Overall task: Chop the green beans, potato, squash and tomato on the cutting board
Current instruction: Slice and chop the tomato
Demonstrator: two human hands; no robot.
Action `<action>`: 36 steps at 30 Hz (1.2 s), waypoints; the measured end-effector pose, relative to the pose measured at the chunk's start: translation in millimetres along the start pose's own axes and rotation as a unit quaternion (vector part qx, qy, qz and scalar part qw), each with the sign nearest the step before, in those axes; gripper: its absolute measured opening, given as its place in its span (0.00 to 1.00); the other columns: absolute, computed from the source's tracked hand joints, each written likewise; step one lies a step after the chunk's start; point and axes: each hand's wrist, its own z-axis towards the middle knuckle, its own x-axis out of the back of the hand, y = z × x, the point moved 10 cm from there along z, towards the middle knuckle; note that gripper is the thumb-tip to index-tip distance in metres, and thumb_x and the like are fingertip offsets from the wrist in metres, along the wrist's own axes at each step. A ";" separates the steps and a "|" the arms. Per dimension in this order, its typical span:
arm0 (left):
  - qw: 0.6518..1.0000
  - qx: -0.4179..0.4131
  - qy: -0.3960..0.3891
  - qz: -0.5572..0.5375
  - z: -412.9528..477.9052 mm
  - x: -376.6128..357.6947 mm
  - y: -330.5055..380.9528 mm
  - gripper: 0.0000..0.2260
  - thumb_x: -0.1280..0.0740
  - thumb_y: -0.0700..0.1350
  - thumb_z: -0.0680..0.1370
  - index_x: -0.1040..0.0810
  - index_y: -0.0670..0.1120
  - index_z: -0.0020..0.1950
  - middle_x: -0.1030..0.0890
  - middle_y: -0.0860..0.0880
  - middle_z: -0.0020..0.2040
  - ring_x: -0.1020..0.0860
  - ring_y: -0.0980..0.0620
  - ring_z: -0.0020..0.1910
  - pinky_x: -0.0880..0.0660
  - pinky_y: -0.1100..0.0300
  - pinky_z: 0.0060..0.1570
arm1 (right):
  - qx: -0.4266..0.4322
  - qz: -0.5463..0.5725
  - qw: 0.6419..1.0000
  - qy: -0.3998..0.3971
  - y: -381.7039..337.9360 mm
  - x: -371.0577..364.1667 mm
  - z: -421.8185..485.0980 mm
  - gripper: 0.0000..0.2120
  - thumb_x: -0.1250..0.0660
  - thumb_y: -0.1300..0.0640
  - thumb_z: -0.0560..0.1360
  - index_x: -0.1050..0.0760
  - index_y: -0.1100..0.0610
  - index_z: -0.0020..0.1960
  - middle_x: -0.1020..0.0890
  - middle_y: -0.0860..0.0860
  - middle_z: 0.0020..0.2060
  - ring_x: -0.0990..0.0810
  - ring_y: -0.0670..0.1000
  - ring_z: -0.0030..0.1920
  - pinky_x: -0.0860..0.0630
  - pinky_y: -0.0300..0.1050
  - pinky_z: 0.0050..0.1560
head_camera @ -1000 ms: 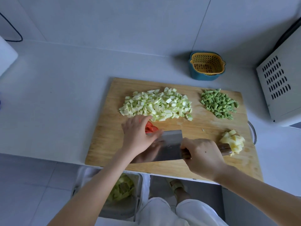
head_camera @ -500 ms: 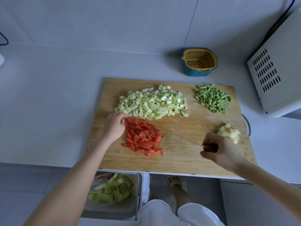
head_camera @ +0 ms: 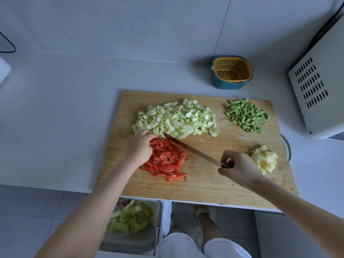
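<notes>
on the cutting board [head_camera: 204,185], the right hand [head_camera: 240,170] grips the knife [head_camera: 193,150] by its handle, blade slanting along the far edge of the tomato strips [head_camera: 167,162]. the left hand [head_camera: 140,146] sits curled on those strips (fingertips hidden, so probably holding them). diced squash [head_camera: 176,118], green beans [head_camera: 245,115] and potato [head_camera: 265,161] lie in separate piles.

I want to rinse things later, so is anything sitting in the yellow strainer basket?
No, the yellow strainer basket shows only its bare perforated bottom.
</notes>
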 end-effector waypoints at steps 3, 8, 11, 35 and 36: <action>0.999 0.024 0.007 0.039 -1.0 1.7 -4.8 0.23 0.41 0.33 0.75 0.26 0.51 0.66 0.29 0.47 0.65 0.33 0.46 0.65 0.31 0.51 0.60 | 0.012 -0.007 1.000 -0.007 -8.0 -2.2 6.8 0.10 0.29 0.58 0.66 0.30 0.51 0.34 0.23 0.46 0.28 0.26 0.47 0.29 0.32 0.40 0.29; 0.999 0.033 -0.014 -0.003 -4.9 -4.5 -4.1 0.22 0.42 0.31 0.75 0.24 0.48 0.64 0.29 0.46 0.66 0.33 0.45 0.65 0.31 0.52 0.62 | 0.026 -0.020 0.999 -0.025 -19.2 -10.8 12.3 0.11 0.29 0.59 0.66 0.31 0.49 0.33 0.24 0.46 0.29 0.26 0.47 0.31 0.33 0.40 0.29; 0.999 0.034 -0.010 -0.022 -11.8 -3.5 -4.4 0.22 0.42 0.30 0.74 0.24 0.45 0.64 0.29 0.45 0.67 0.32 0.45 0.65 0.30 0.52 0.61 | 0.043 -0.032 0.998 -0.039 -25.6 -16.9 11.8 0.12 0.30 0.60 0.67 0.33 0.49 0.33 0.25 0.46 0.29 0.27 0.47 0.31 0.34 0.39 0.30; 0.999 0.003 0.028 -0.045 -16.4 17.0 10.1 0.16 0.42 0.31 0.77 0.21 0.43 0.59 0.24 0.44 0.61 0.28 0.45 0.61 0.30 0.53 0.61 | 0.049 -0.051 0.992 0.103 29.4 37.6 -49.6 0.16 0.25 0.57 0.63 0.31 0.42 0.34 0.24 0.39 0.29 0.27 0.43 0.32 0.35 0.38 0.30; 0.999 0.000 0.027 -0.047 -15.1 18.1 13.6 0.16 0.42 0.31 0.77 0.21 0.43 0.58 0.24 0.44 0.60 0.28 0.45 0.61 0.30 0.53 0.60 | 0.051 -0.073 0.989 0.117 34.6 44.1 -53.0 0.20 0.24 0.58 0.61 0.33 0.41 0.33 0.26 0.37 0.27 0.28 0.42 0.30 0.36 0.36 0.30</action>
